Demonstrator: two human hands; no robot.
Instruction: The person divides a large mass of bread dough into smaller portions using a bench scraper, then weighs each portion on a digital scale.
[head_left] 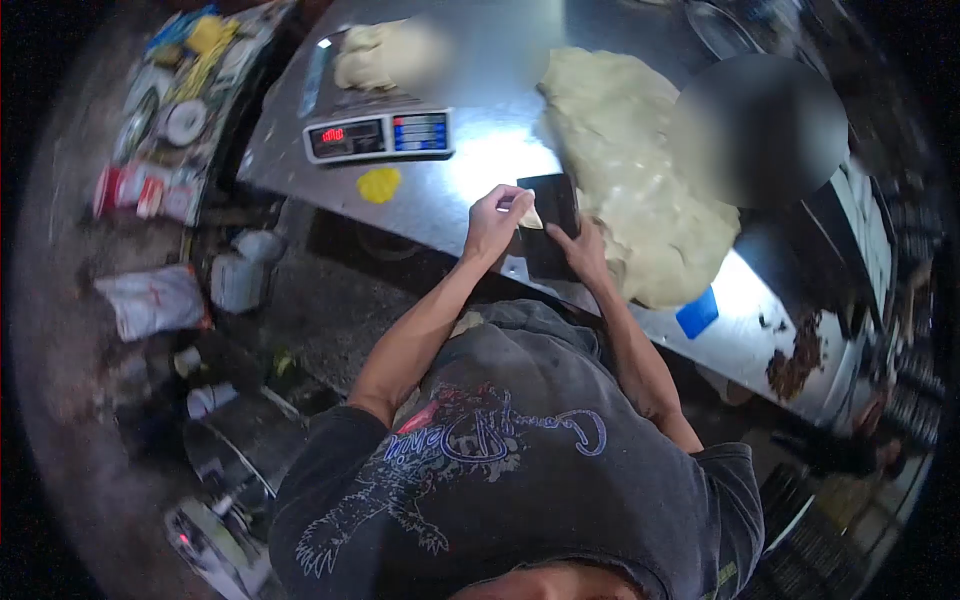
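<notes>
My left hand (492, 222) is at the table's near edge, thumb and fingers pinched on a small pale piece (532, 216). That piece lies over the face of a dark rectangular tin (553, 196). My right hand (586, 250) grips the tin's right side, its thumb over the edge and the other fingers mostly hidden. Right beside this hand spreads a large mass of pale dough (640, 170). Left of my hands stands a digital scale (380, 136) with a lit red display, and a smaller dough lump (368, 56) sits behind that display.
On the metal table (470, 205) lie a flat yellow lump (379, 184), a blue scraper (697, 313) and brown crumbs (797, 358). A cluttered side table (185, 125) stands at left, with a white sack (155, 298) on the floor below. Blurred patches cover parts of the far side.
</notes>
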